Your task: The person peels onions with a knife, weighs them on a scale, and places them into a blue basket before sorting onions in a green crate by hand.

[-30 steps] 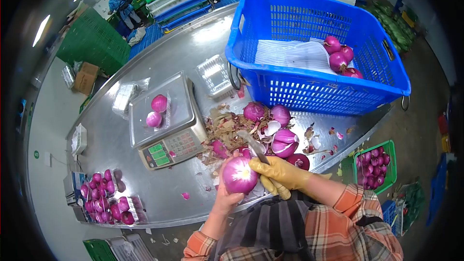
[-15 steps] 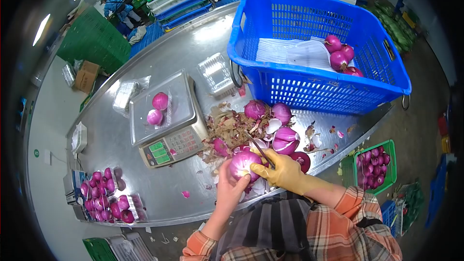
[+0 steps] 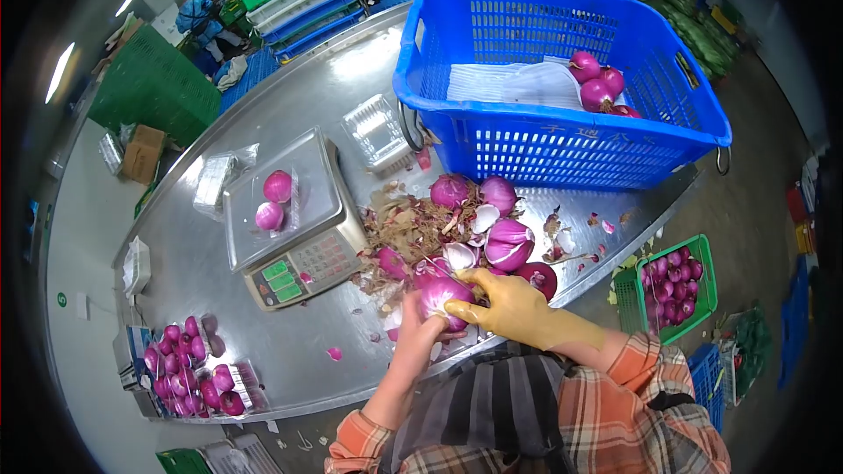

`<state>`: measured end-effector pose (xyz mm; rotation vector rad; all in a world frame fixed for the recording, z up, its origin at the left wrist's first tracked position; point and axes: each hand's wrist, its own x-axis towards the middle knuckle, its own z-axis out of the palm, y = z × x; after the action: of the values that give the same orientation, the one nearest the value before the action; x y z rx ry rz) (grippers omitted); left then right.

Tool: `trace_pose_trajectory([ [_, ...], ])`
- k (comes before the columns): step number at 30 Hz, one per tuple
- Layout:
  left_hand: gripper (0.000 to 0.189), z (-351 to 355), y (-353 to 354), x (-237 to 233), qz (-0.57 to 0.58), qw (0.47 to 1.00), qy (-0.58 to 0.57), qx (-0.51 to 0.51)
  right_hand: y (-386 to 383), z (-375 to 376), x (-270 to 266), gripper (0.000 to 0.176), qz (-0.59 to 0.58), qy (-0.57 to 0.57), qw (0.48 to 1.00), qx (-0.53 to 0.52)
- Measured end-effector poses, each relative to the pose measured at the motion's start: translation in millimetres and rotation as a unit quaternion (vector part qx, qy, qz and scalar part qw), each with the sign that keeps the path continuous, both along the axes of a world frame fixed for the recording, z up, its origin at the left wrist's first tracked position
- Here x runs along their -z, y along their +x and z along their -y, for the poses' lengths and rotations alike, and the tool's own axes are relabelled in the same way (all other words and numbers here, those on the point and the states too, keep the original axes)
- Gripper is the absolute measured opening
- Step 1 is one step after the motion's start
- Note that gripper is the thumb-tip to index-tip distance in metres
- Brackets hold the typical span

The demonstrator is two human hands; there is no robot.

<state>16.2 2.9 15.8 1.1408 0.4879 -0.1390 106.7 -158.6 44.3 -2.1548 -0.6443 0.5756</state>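
Cupped in my bare left hand (image 3: 414, 332) is a red onion (image 3: 443, 298), held low over the near edge of the steel table. My right hand (image 3: 509, 307) wears a yellow glove and is closed, its thumb pressed against the onion's side. The slim dark knife seen in that hand earlier is now mostly hidden by the fingers. Just beyond my hands lies a heap of dry onion skins (image 3: 408, 228). Around it rest several loose onions, among them a partly peeled onion (image 3: 509, 244) and a darker onion (image 3: 537, 279).
A blue crate (image 3: 562, 145) with several onions and white paper stands at the back right. Left of the skins is a scale (image 3: 303, 268) bearing two onions. Packed onions (image 3: 189, 369) sit far left; a green crate (image 3: 713, 285) of onions is on the floor right.
My right hand has turned over the onion, and the knife's dark length no longer shows. The onion has tilted in my left hand. The whole view has shifted slightly.
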Motion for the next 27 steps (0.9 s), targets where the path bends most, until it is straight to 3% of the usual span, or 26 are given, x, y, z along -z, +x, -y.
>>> trace_pose_trajectory([
  [4,0.053,0.2,-4.2,5.7,-0.015,0.999,-0.035,0.020,13.8,1.9,-8.5,0.064,-0.116,-0.043,0.992,0.020],
  [11,0.043,-4.0,-1.5,-7.1,0.008,0.995,-0.083,0.056,11.7,14.1,-14.5,0.060,-0.213,0.043,0.973,0.074],
  [14,0.048,-3.5,3.0,-0.3,0.004,0.995,-0.005,0.096,5.0,20.2,-13.5,0.054,-0.261,0.089,0.955,0.107],
  [17,0.060,12.5,9.4,9.2,0.008,0.991,-0.108,0.078,-8.9,33.7,-2.0,0.052,-0.297,0.182,0.926,0.147],
  [18,0.063,19.8,10.8,13.8,0.009,0.987,-0.139,0.075,-15.5,37.6,-2.9,0.052,-0.283,0.163,0.932,0.158],
  [22,0.071,29.5,26.6,17.1,0.052,0.992,-0.110,0.037,-41.9,66.9,-3.9,0.049,-0.319,0.181,0.901,0.230],
  [23,0.077,15.9,36.3,38.3,0.131,0.979,0.147,0.047,-49.7,80.1,-1.8,0.049,-0.332,0.187,0.892,0.242],
  [25,0.078,1.8,63.1,24.6,0.175,0.920,0.349,0.044,-69.0,107.9,9.7,0.049,-0.323,0.178,0.891,0.264],
  [26,0.071,1.6,78.4,18.5,0.220,0.847,0.483,0.021,-78.8,122.0,17.3,0.049,-0.318,0.175,0.889,0.278],
  [27,0.067,-5.1,93.6,26.2,0.279,0.801,0.530,0.026,-89.7,140.8,27.4,0.048,-0.318,0.182,0.889,0.275],
])
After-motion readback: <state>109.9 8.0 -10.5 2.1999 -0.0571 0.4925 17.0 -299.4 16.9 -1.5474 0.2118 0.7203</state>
